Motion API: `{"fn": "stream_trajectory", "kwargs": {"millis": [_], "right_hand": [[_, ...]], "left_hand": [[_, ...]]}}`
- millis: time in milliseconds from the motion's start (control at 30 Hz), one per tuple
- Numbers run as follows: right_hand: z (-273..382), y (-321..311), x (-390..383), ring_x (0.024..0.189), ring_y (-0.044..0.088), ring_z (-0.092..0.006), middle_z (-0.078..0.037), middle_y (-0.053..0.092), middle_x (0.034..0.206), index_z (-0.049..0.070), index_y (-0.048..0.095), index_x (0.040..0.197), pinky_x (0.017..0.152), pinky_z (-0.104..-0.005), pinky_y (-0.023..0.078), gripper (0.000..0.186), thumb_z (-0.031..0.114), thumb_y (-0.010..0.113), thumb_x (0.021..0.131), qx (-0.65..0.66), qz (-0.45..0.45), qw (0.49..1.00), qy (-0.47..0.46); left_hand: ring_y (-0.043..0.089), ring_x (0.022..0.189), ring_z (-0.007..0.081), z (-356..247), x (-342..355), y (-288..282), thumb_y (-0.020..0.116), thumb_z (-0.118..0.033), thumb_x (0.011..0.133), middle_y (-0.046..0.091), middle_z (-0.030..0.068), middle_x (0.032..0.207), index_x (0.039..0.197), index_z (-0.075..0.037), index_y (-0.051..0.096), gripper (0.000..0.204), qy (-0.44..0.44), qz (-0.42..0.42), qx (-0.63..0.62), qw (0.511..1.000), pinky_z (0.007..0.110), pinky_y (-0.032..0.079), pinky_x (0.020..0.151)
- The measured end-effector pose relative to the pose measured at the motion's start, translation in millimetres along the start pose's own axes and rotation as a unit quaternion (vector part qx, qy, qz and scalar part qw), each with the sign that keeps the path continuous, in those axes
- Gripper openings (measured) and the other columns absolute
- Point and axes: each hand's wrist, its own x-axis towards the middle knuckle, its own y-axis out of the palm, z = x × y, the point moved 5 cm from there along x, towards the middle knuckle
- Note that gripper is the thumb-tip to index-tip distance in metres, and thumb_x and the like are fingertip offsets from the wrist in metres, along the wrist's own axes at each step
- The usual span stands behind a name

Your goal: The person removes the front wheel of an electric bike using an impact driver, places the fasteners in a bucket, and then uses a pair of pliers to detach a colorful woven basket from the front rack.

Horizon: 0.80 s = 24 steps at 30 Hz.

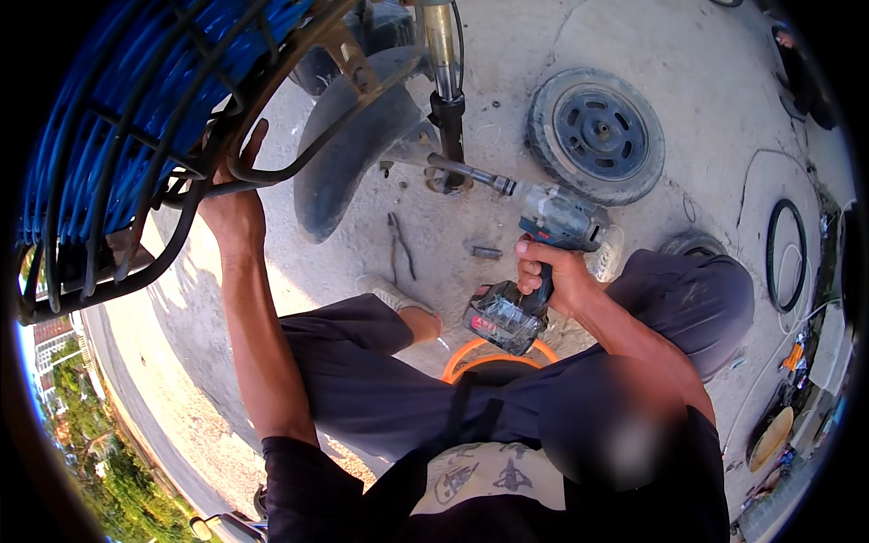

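My right hand [554, 276] grips the handle of a cordless impact wrench [543, 235] with a red and black battery at its base. Its long socket extension [466, 172] points left onto the lower end of a scooter's front fork [446, 90], beside the dark front mudguard [348, 158]. My left hand [233, 195] reaches up and holds the black metal bar of the scooter's front rack [272, 172], next to a blue wire basket [109, 118]. I sit low over the concrete with my knees bent.
A removed small wheel with tyre [597, 134] lies on the concrete beyond the wrench. Pliers [401, 242] and a small socket [486, 252] lie near my foot. A loose tyre [786, 255] lies at the right. An orange ring-shaped stool edge [493, 360] shows under me.
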Motion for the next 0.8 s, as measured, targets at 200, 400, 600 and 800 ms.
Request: {"fn": "stream_trajectory", "kwargs": {"millis": [200, 400, 600, 800], "right_hand": [[3, -1, -2, 0.053, 0.046, -0.0134, 0.0, 0.044, 0.064, 0.007, 0.054, 0.094, 0.055, -0.0337, 0.041, 0.016, 0.009, 0.068, 0.087, 0.001, -0.011, 1.0, -0.008], [1, -2, 0, 0.051, 0.049, -0.0142, -0.002, 0.05, 0.065, 0.003, 0.057, 0.093, 0.052, -0.0314, 0.04, 0.016, 0.006, 0.07, 0.085, 0.004, -0.016, 0.999, -0.032], [3, -5, -1, 0.053, 0.048, -0.0133, -0.002, 0.048, 0.064, 0.004, 0.057, 0.09, 0.053, -0.0309, 0.04, 0.013, 0.009, 0.069, 0.088, -0.085, -0.024, 0.993, -0.084], [7, 1, 1, 0.055, 0.045, -0.0097, 0.0, 0.05, 0.065, 0.0, 0.061, 0.097, 0.054, -0.028, 0.04, 0.014, 0.008, 0.07, 0.088, -0.109, 0.005, 0.99, -0.084]], "left_hand": [[0.054, 0.126, 0.0355, -3, 1, 5, 0.047, -0.01, 0.103, 0.059, 0.0192, 0.126, 0.121, -0.003, 0.059, 0.022, -0.016, 0.005, 0.006, 1.0, 0.059, 0.052, 0.1], [0.053, 0.127, 0.0365, -4, 0, 7, 0.049, -0.013, 0.103, 0.056, 0.0207, 0.131, 0.124, -0.004, 0.056, 0.024, 0.031, 0.035, 0.264, 0.963, 0.057, 0.051, 0.102], [0.05, 0.131, 0.0363, -8, -27, 42, 0.07, -0.029, 0.092, 0.047, 0.023, 0.141, 0.141, -0.001, 0.039, 0.065, -0.018, 0.027, 0.144, 0.989, 0.05, 0.044, 0.107], [0.053, 0.126, 0.0351, 16, -52, 57, 0.09, -0.031, 0.069, 0.042, 0.0263, 0.142, 0.15, -0.001, 0.024, 0.108, -0.12, 0.179, 0.342, 0.914, 0.044, 0.049, 0.1]]}}
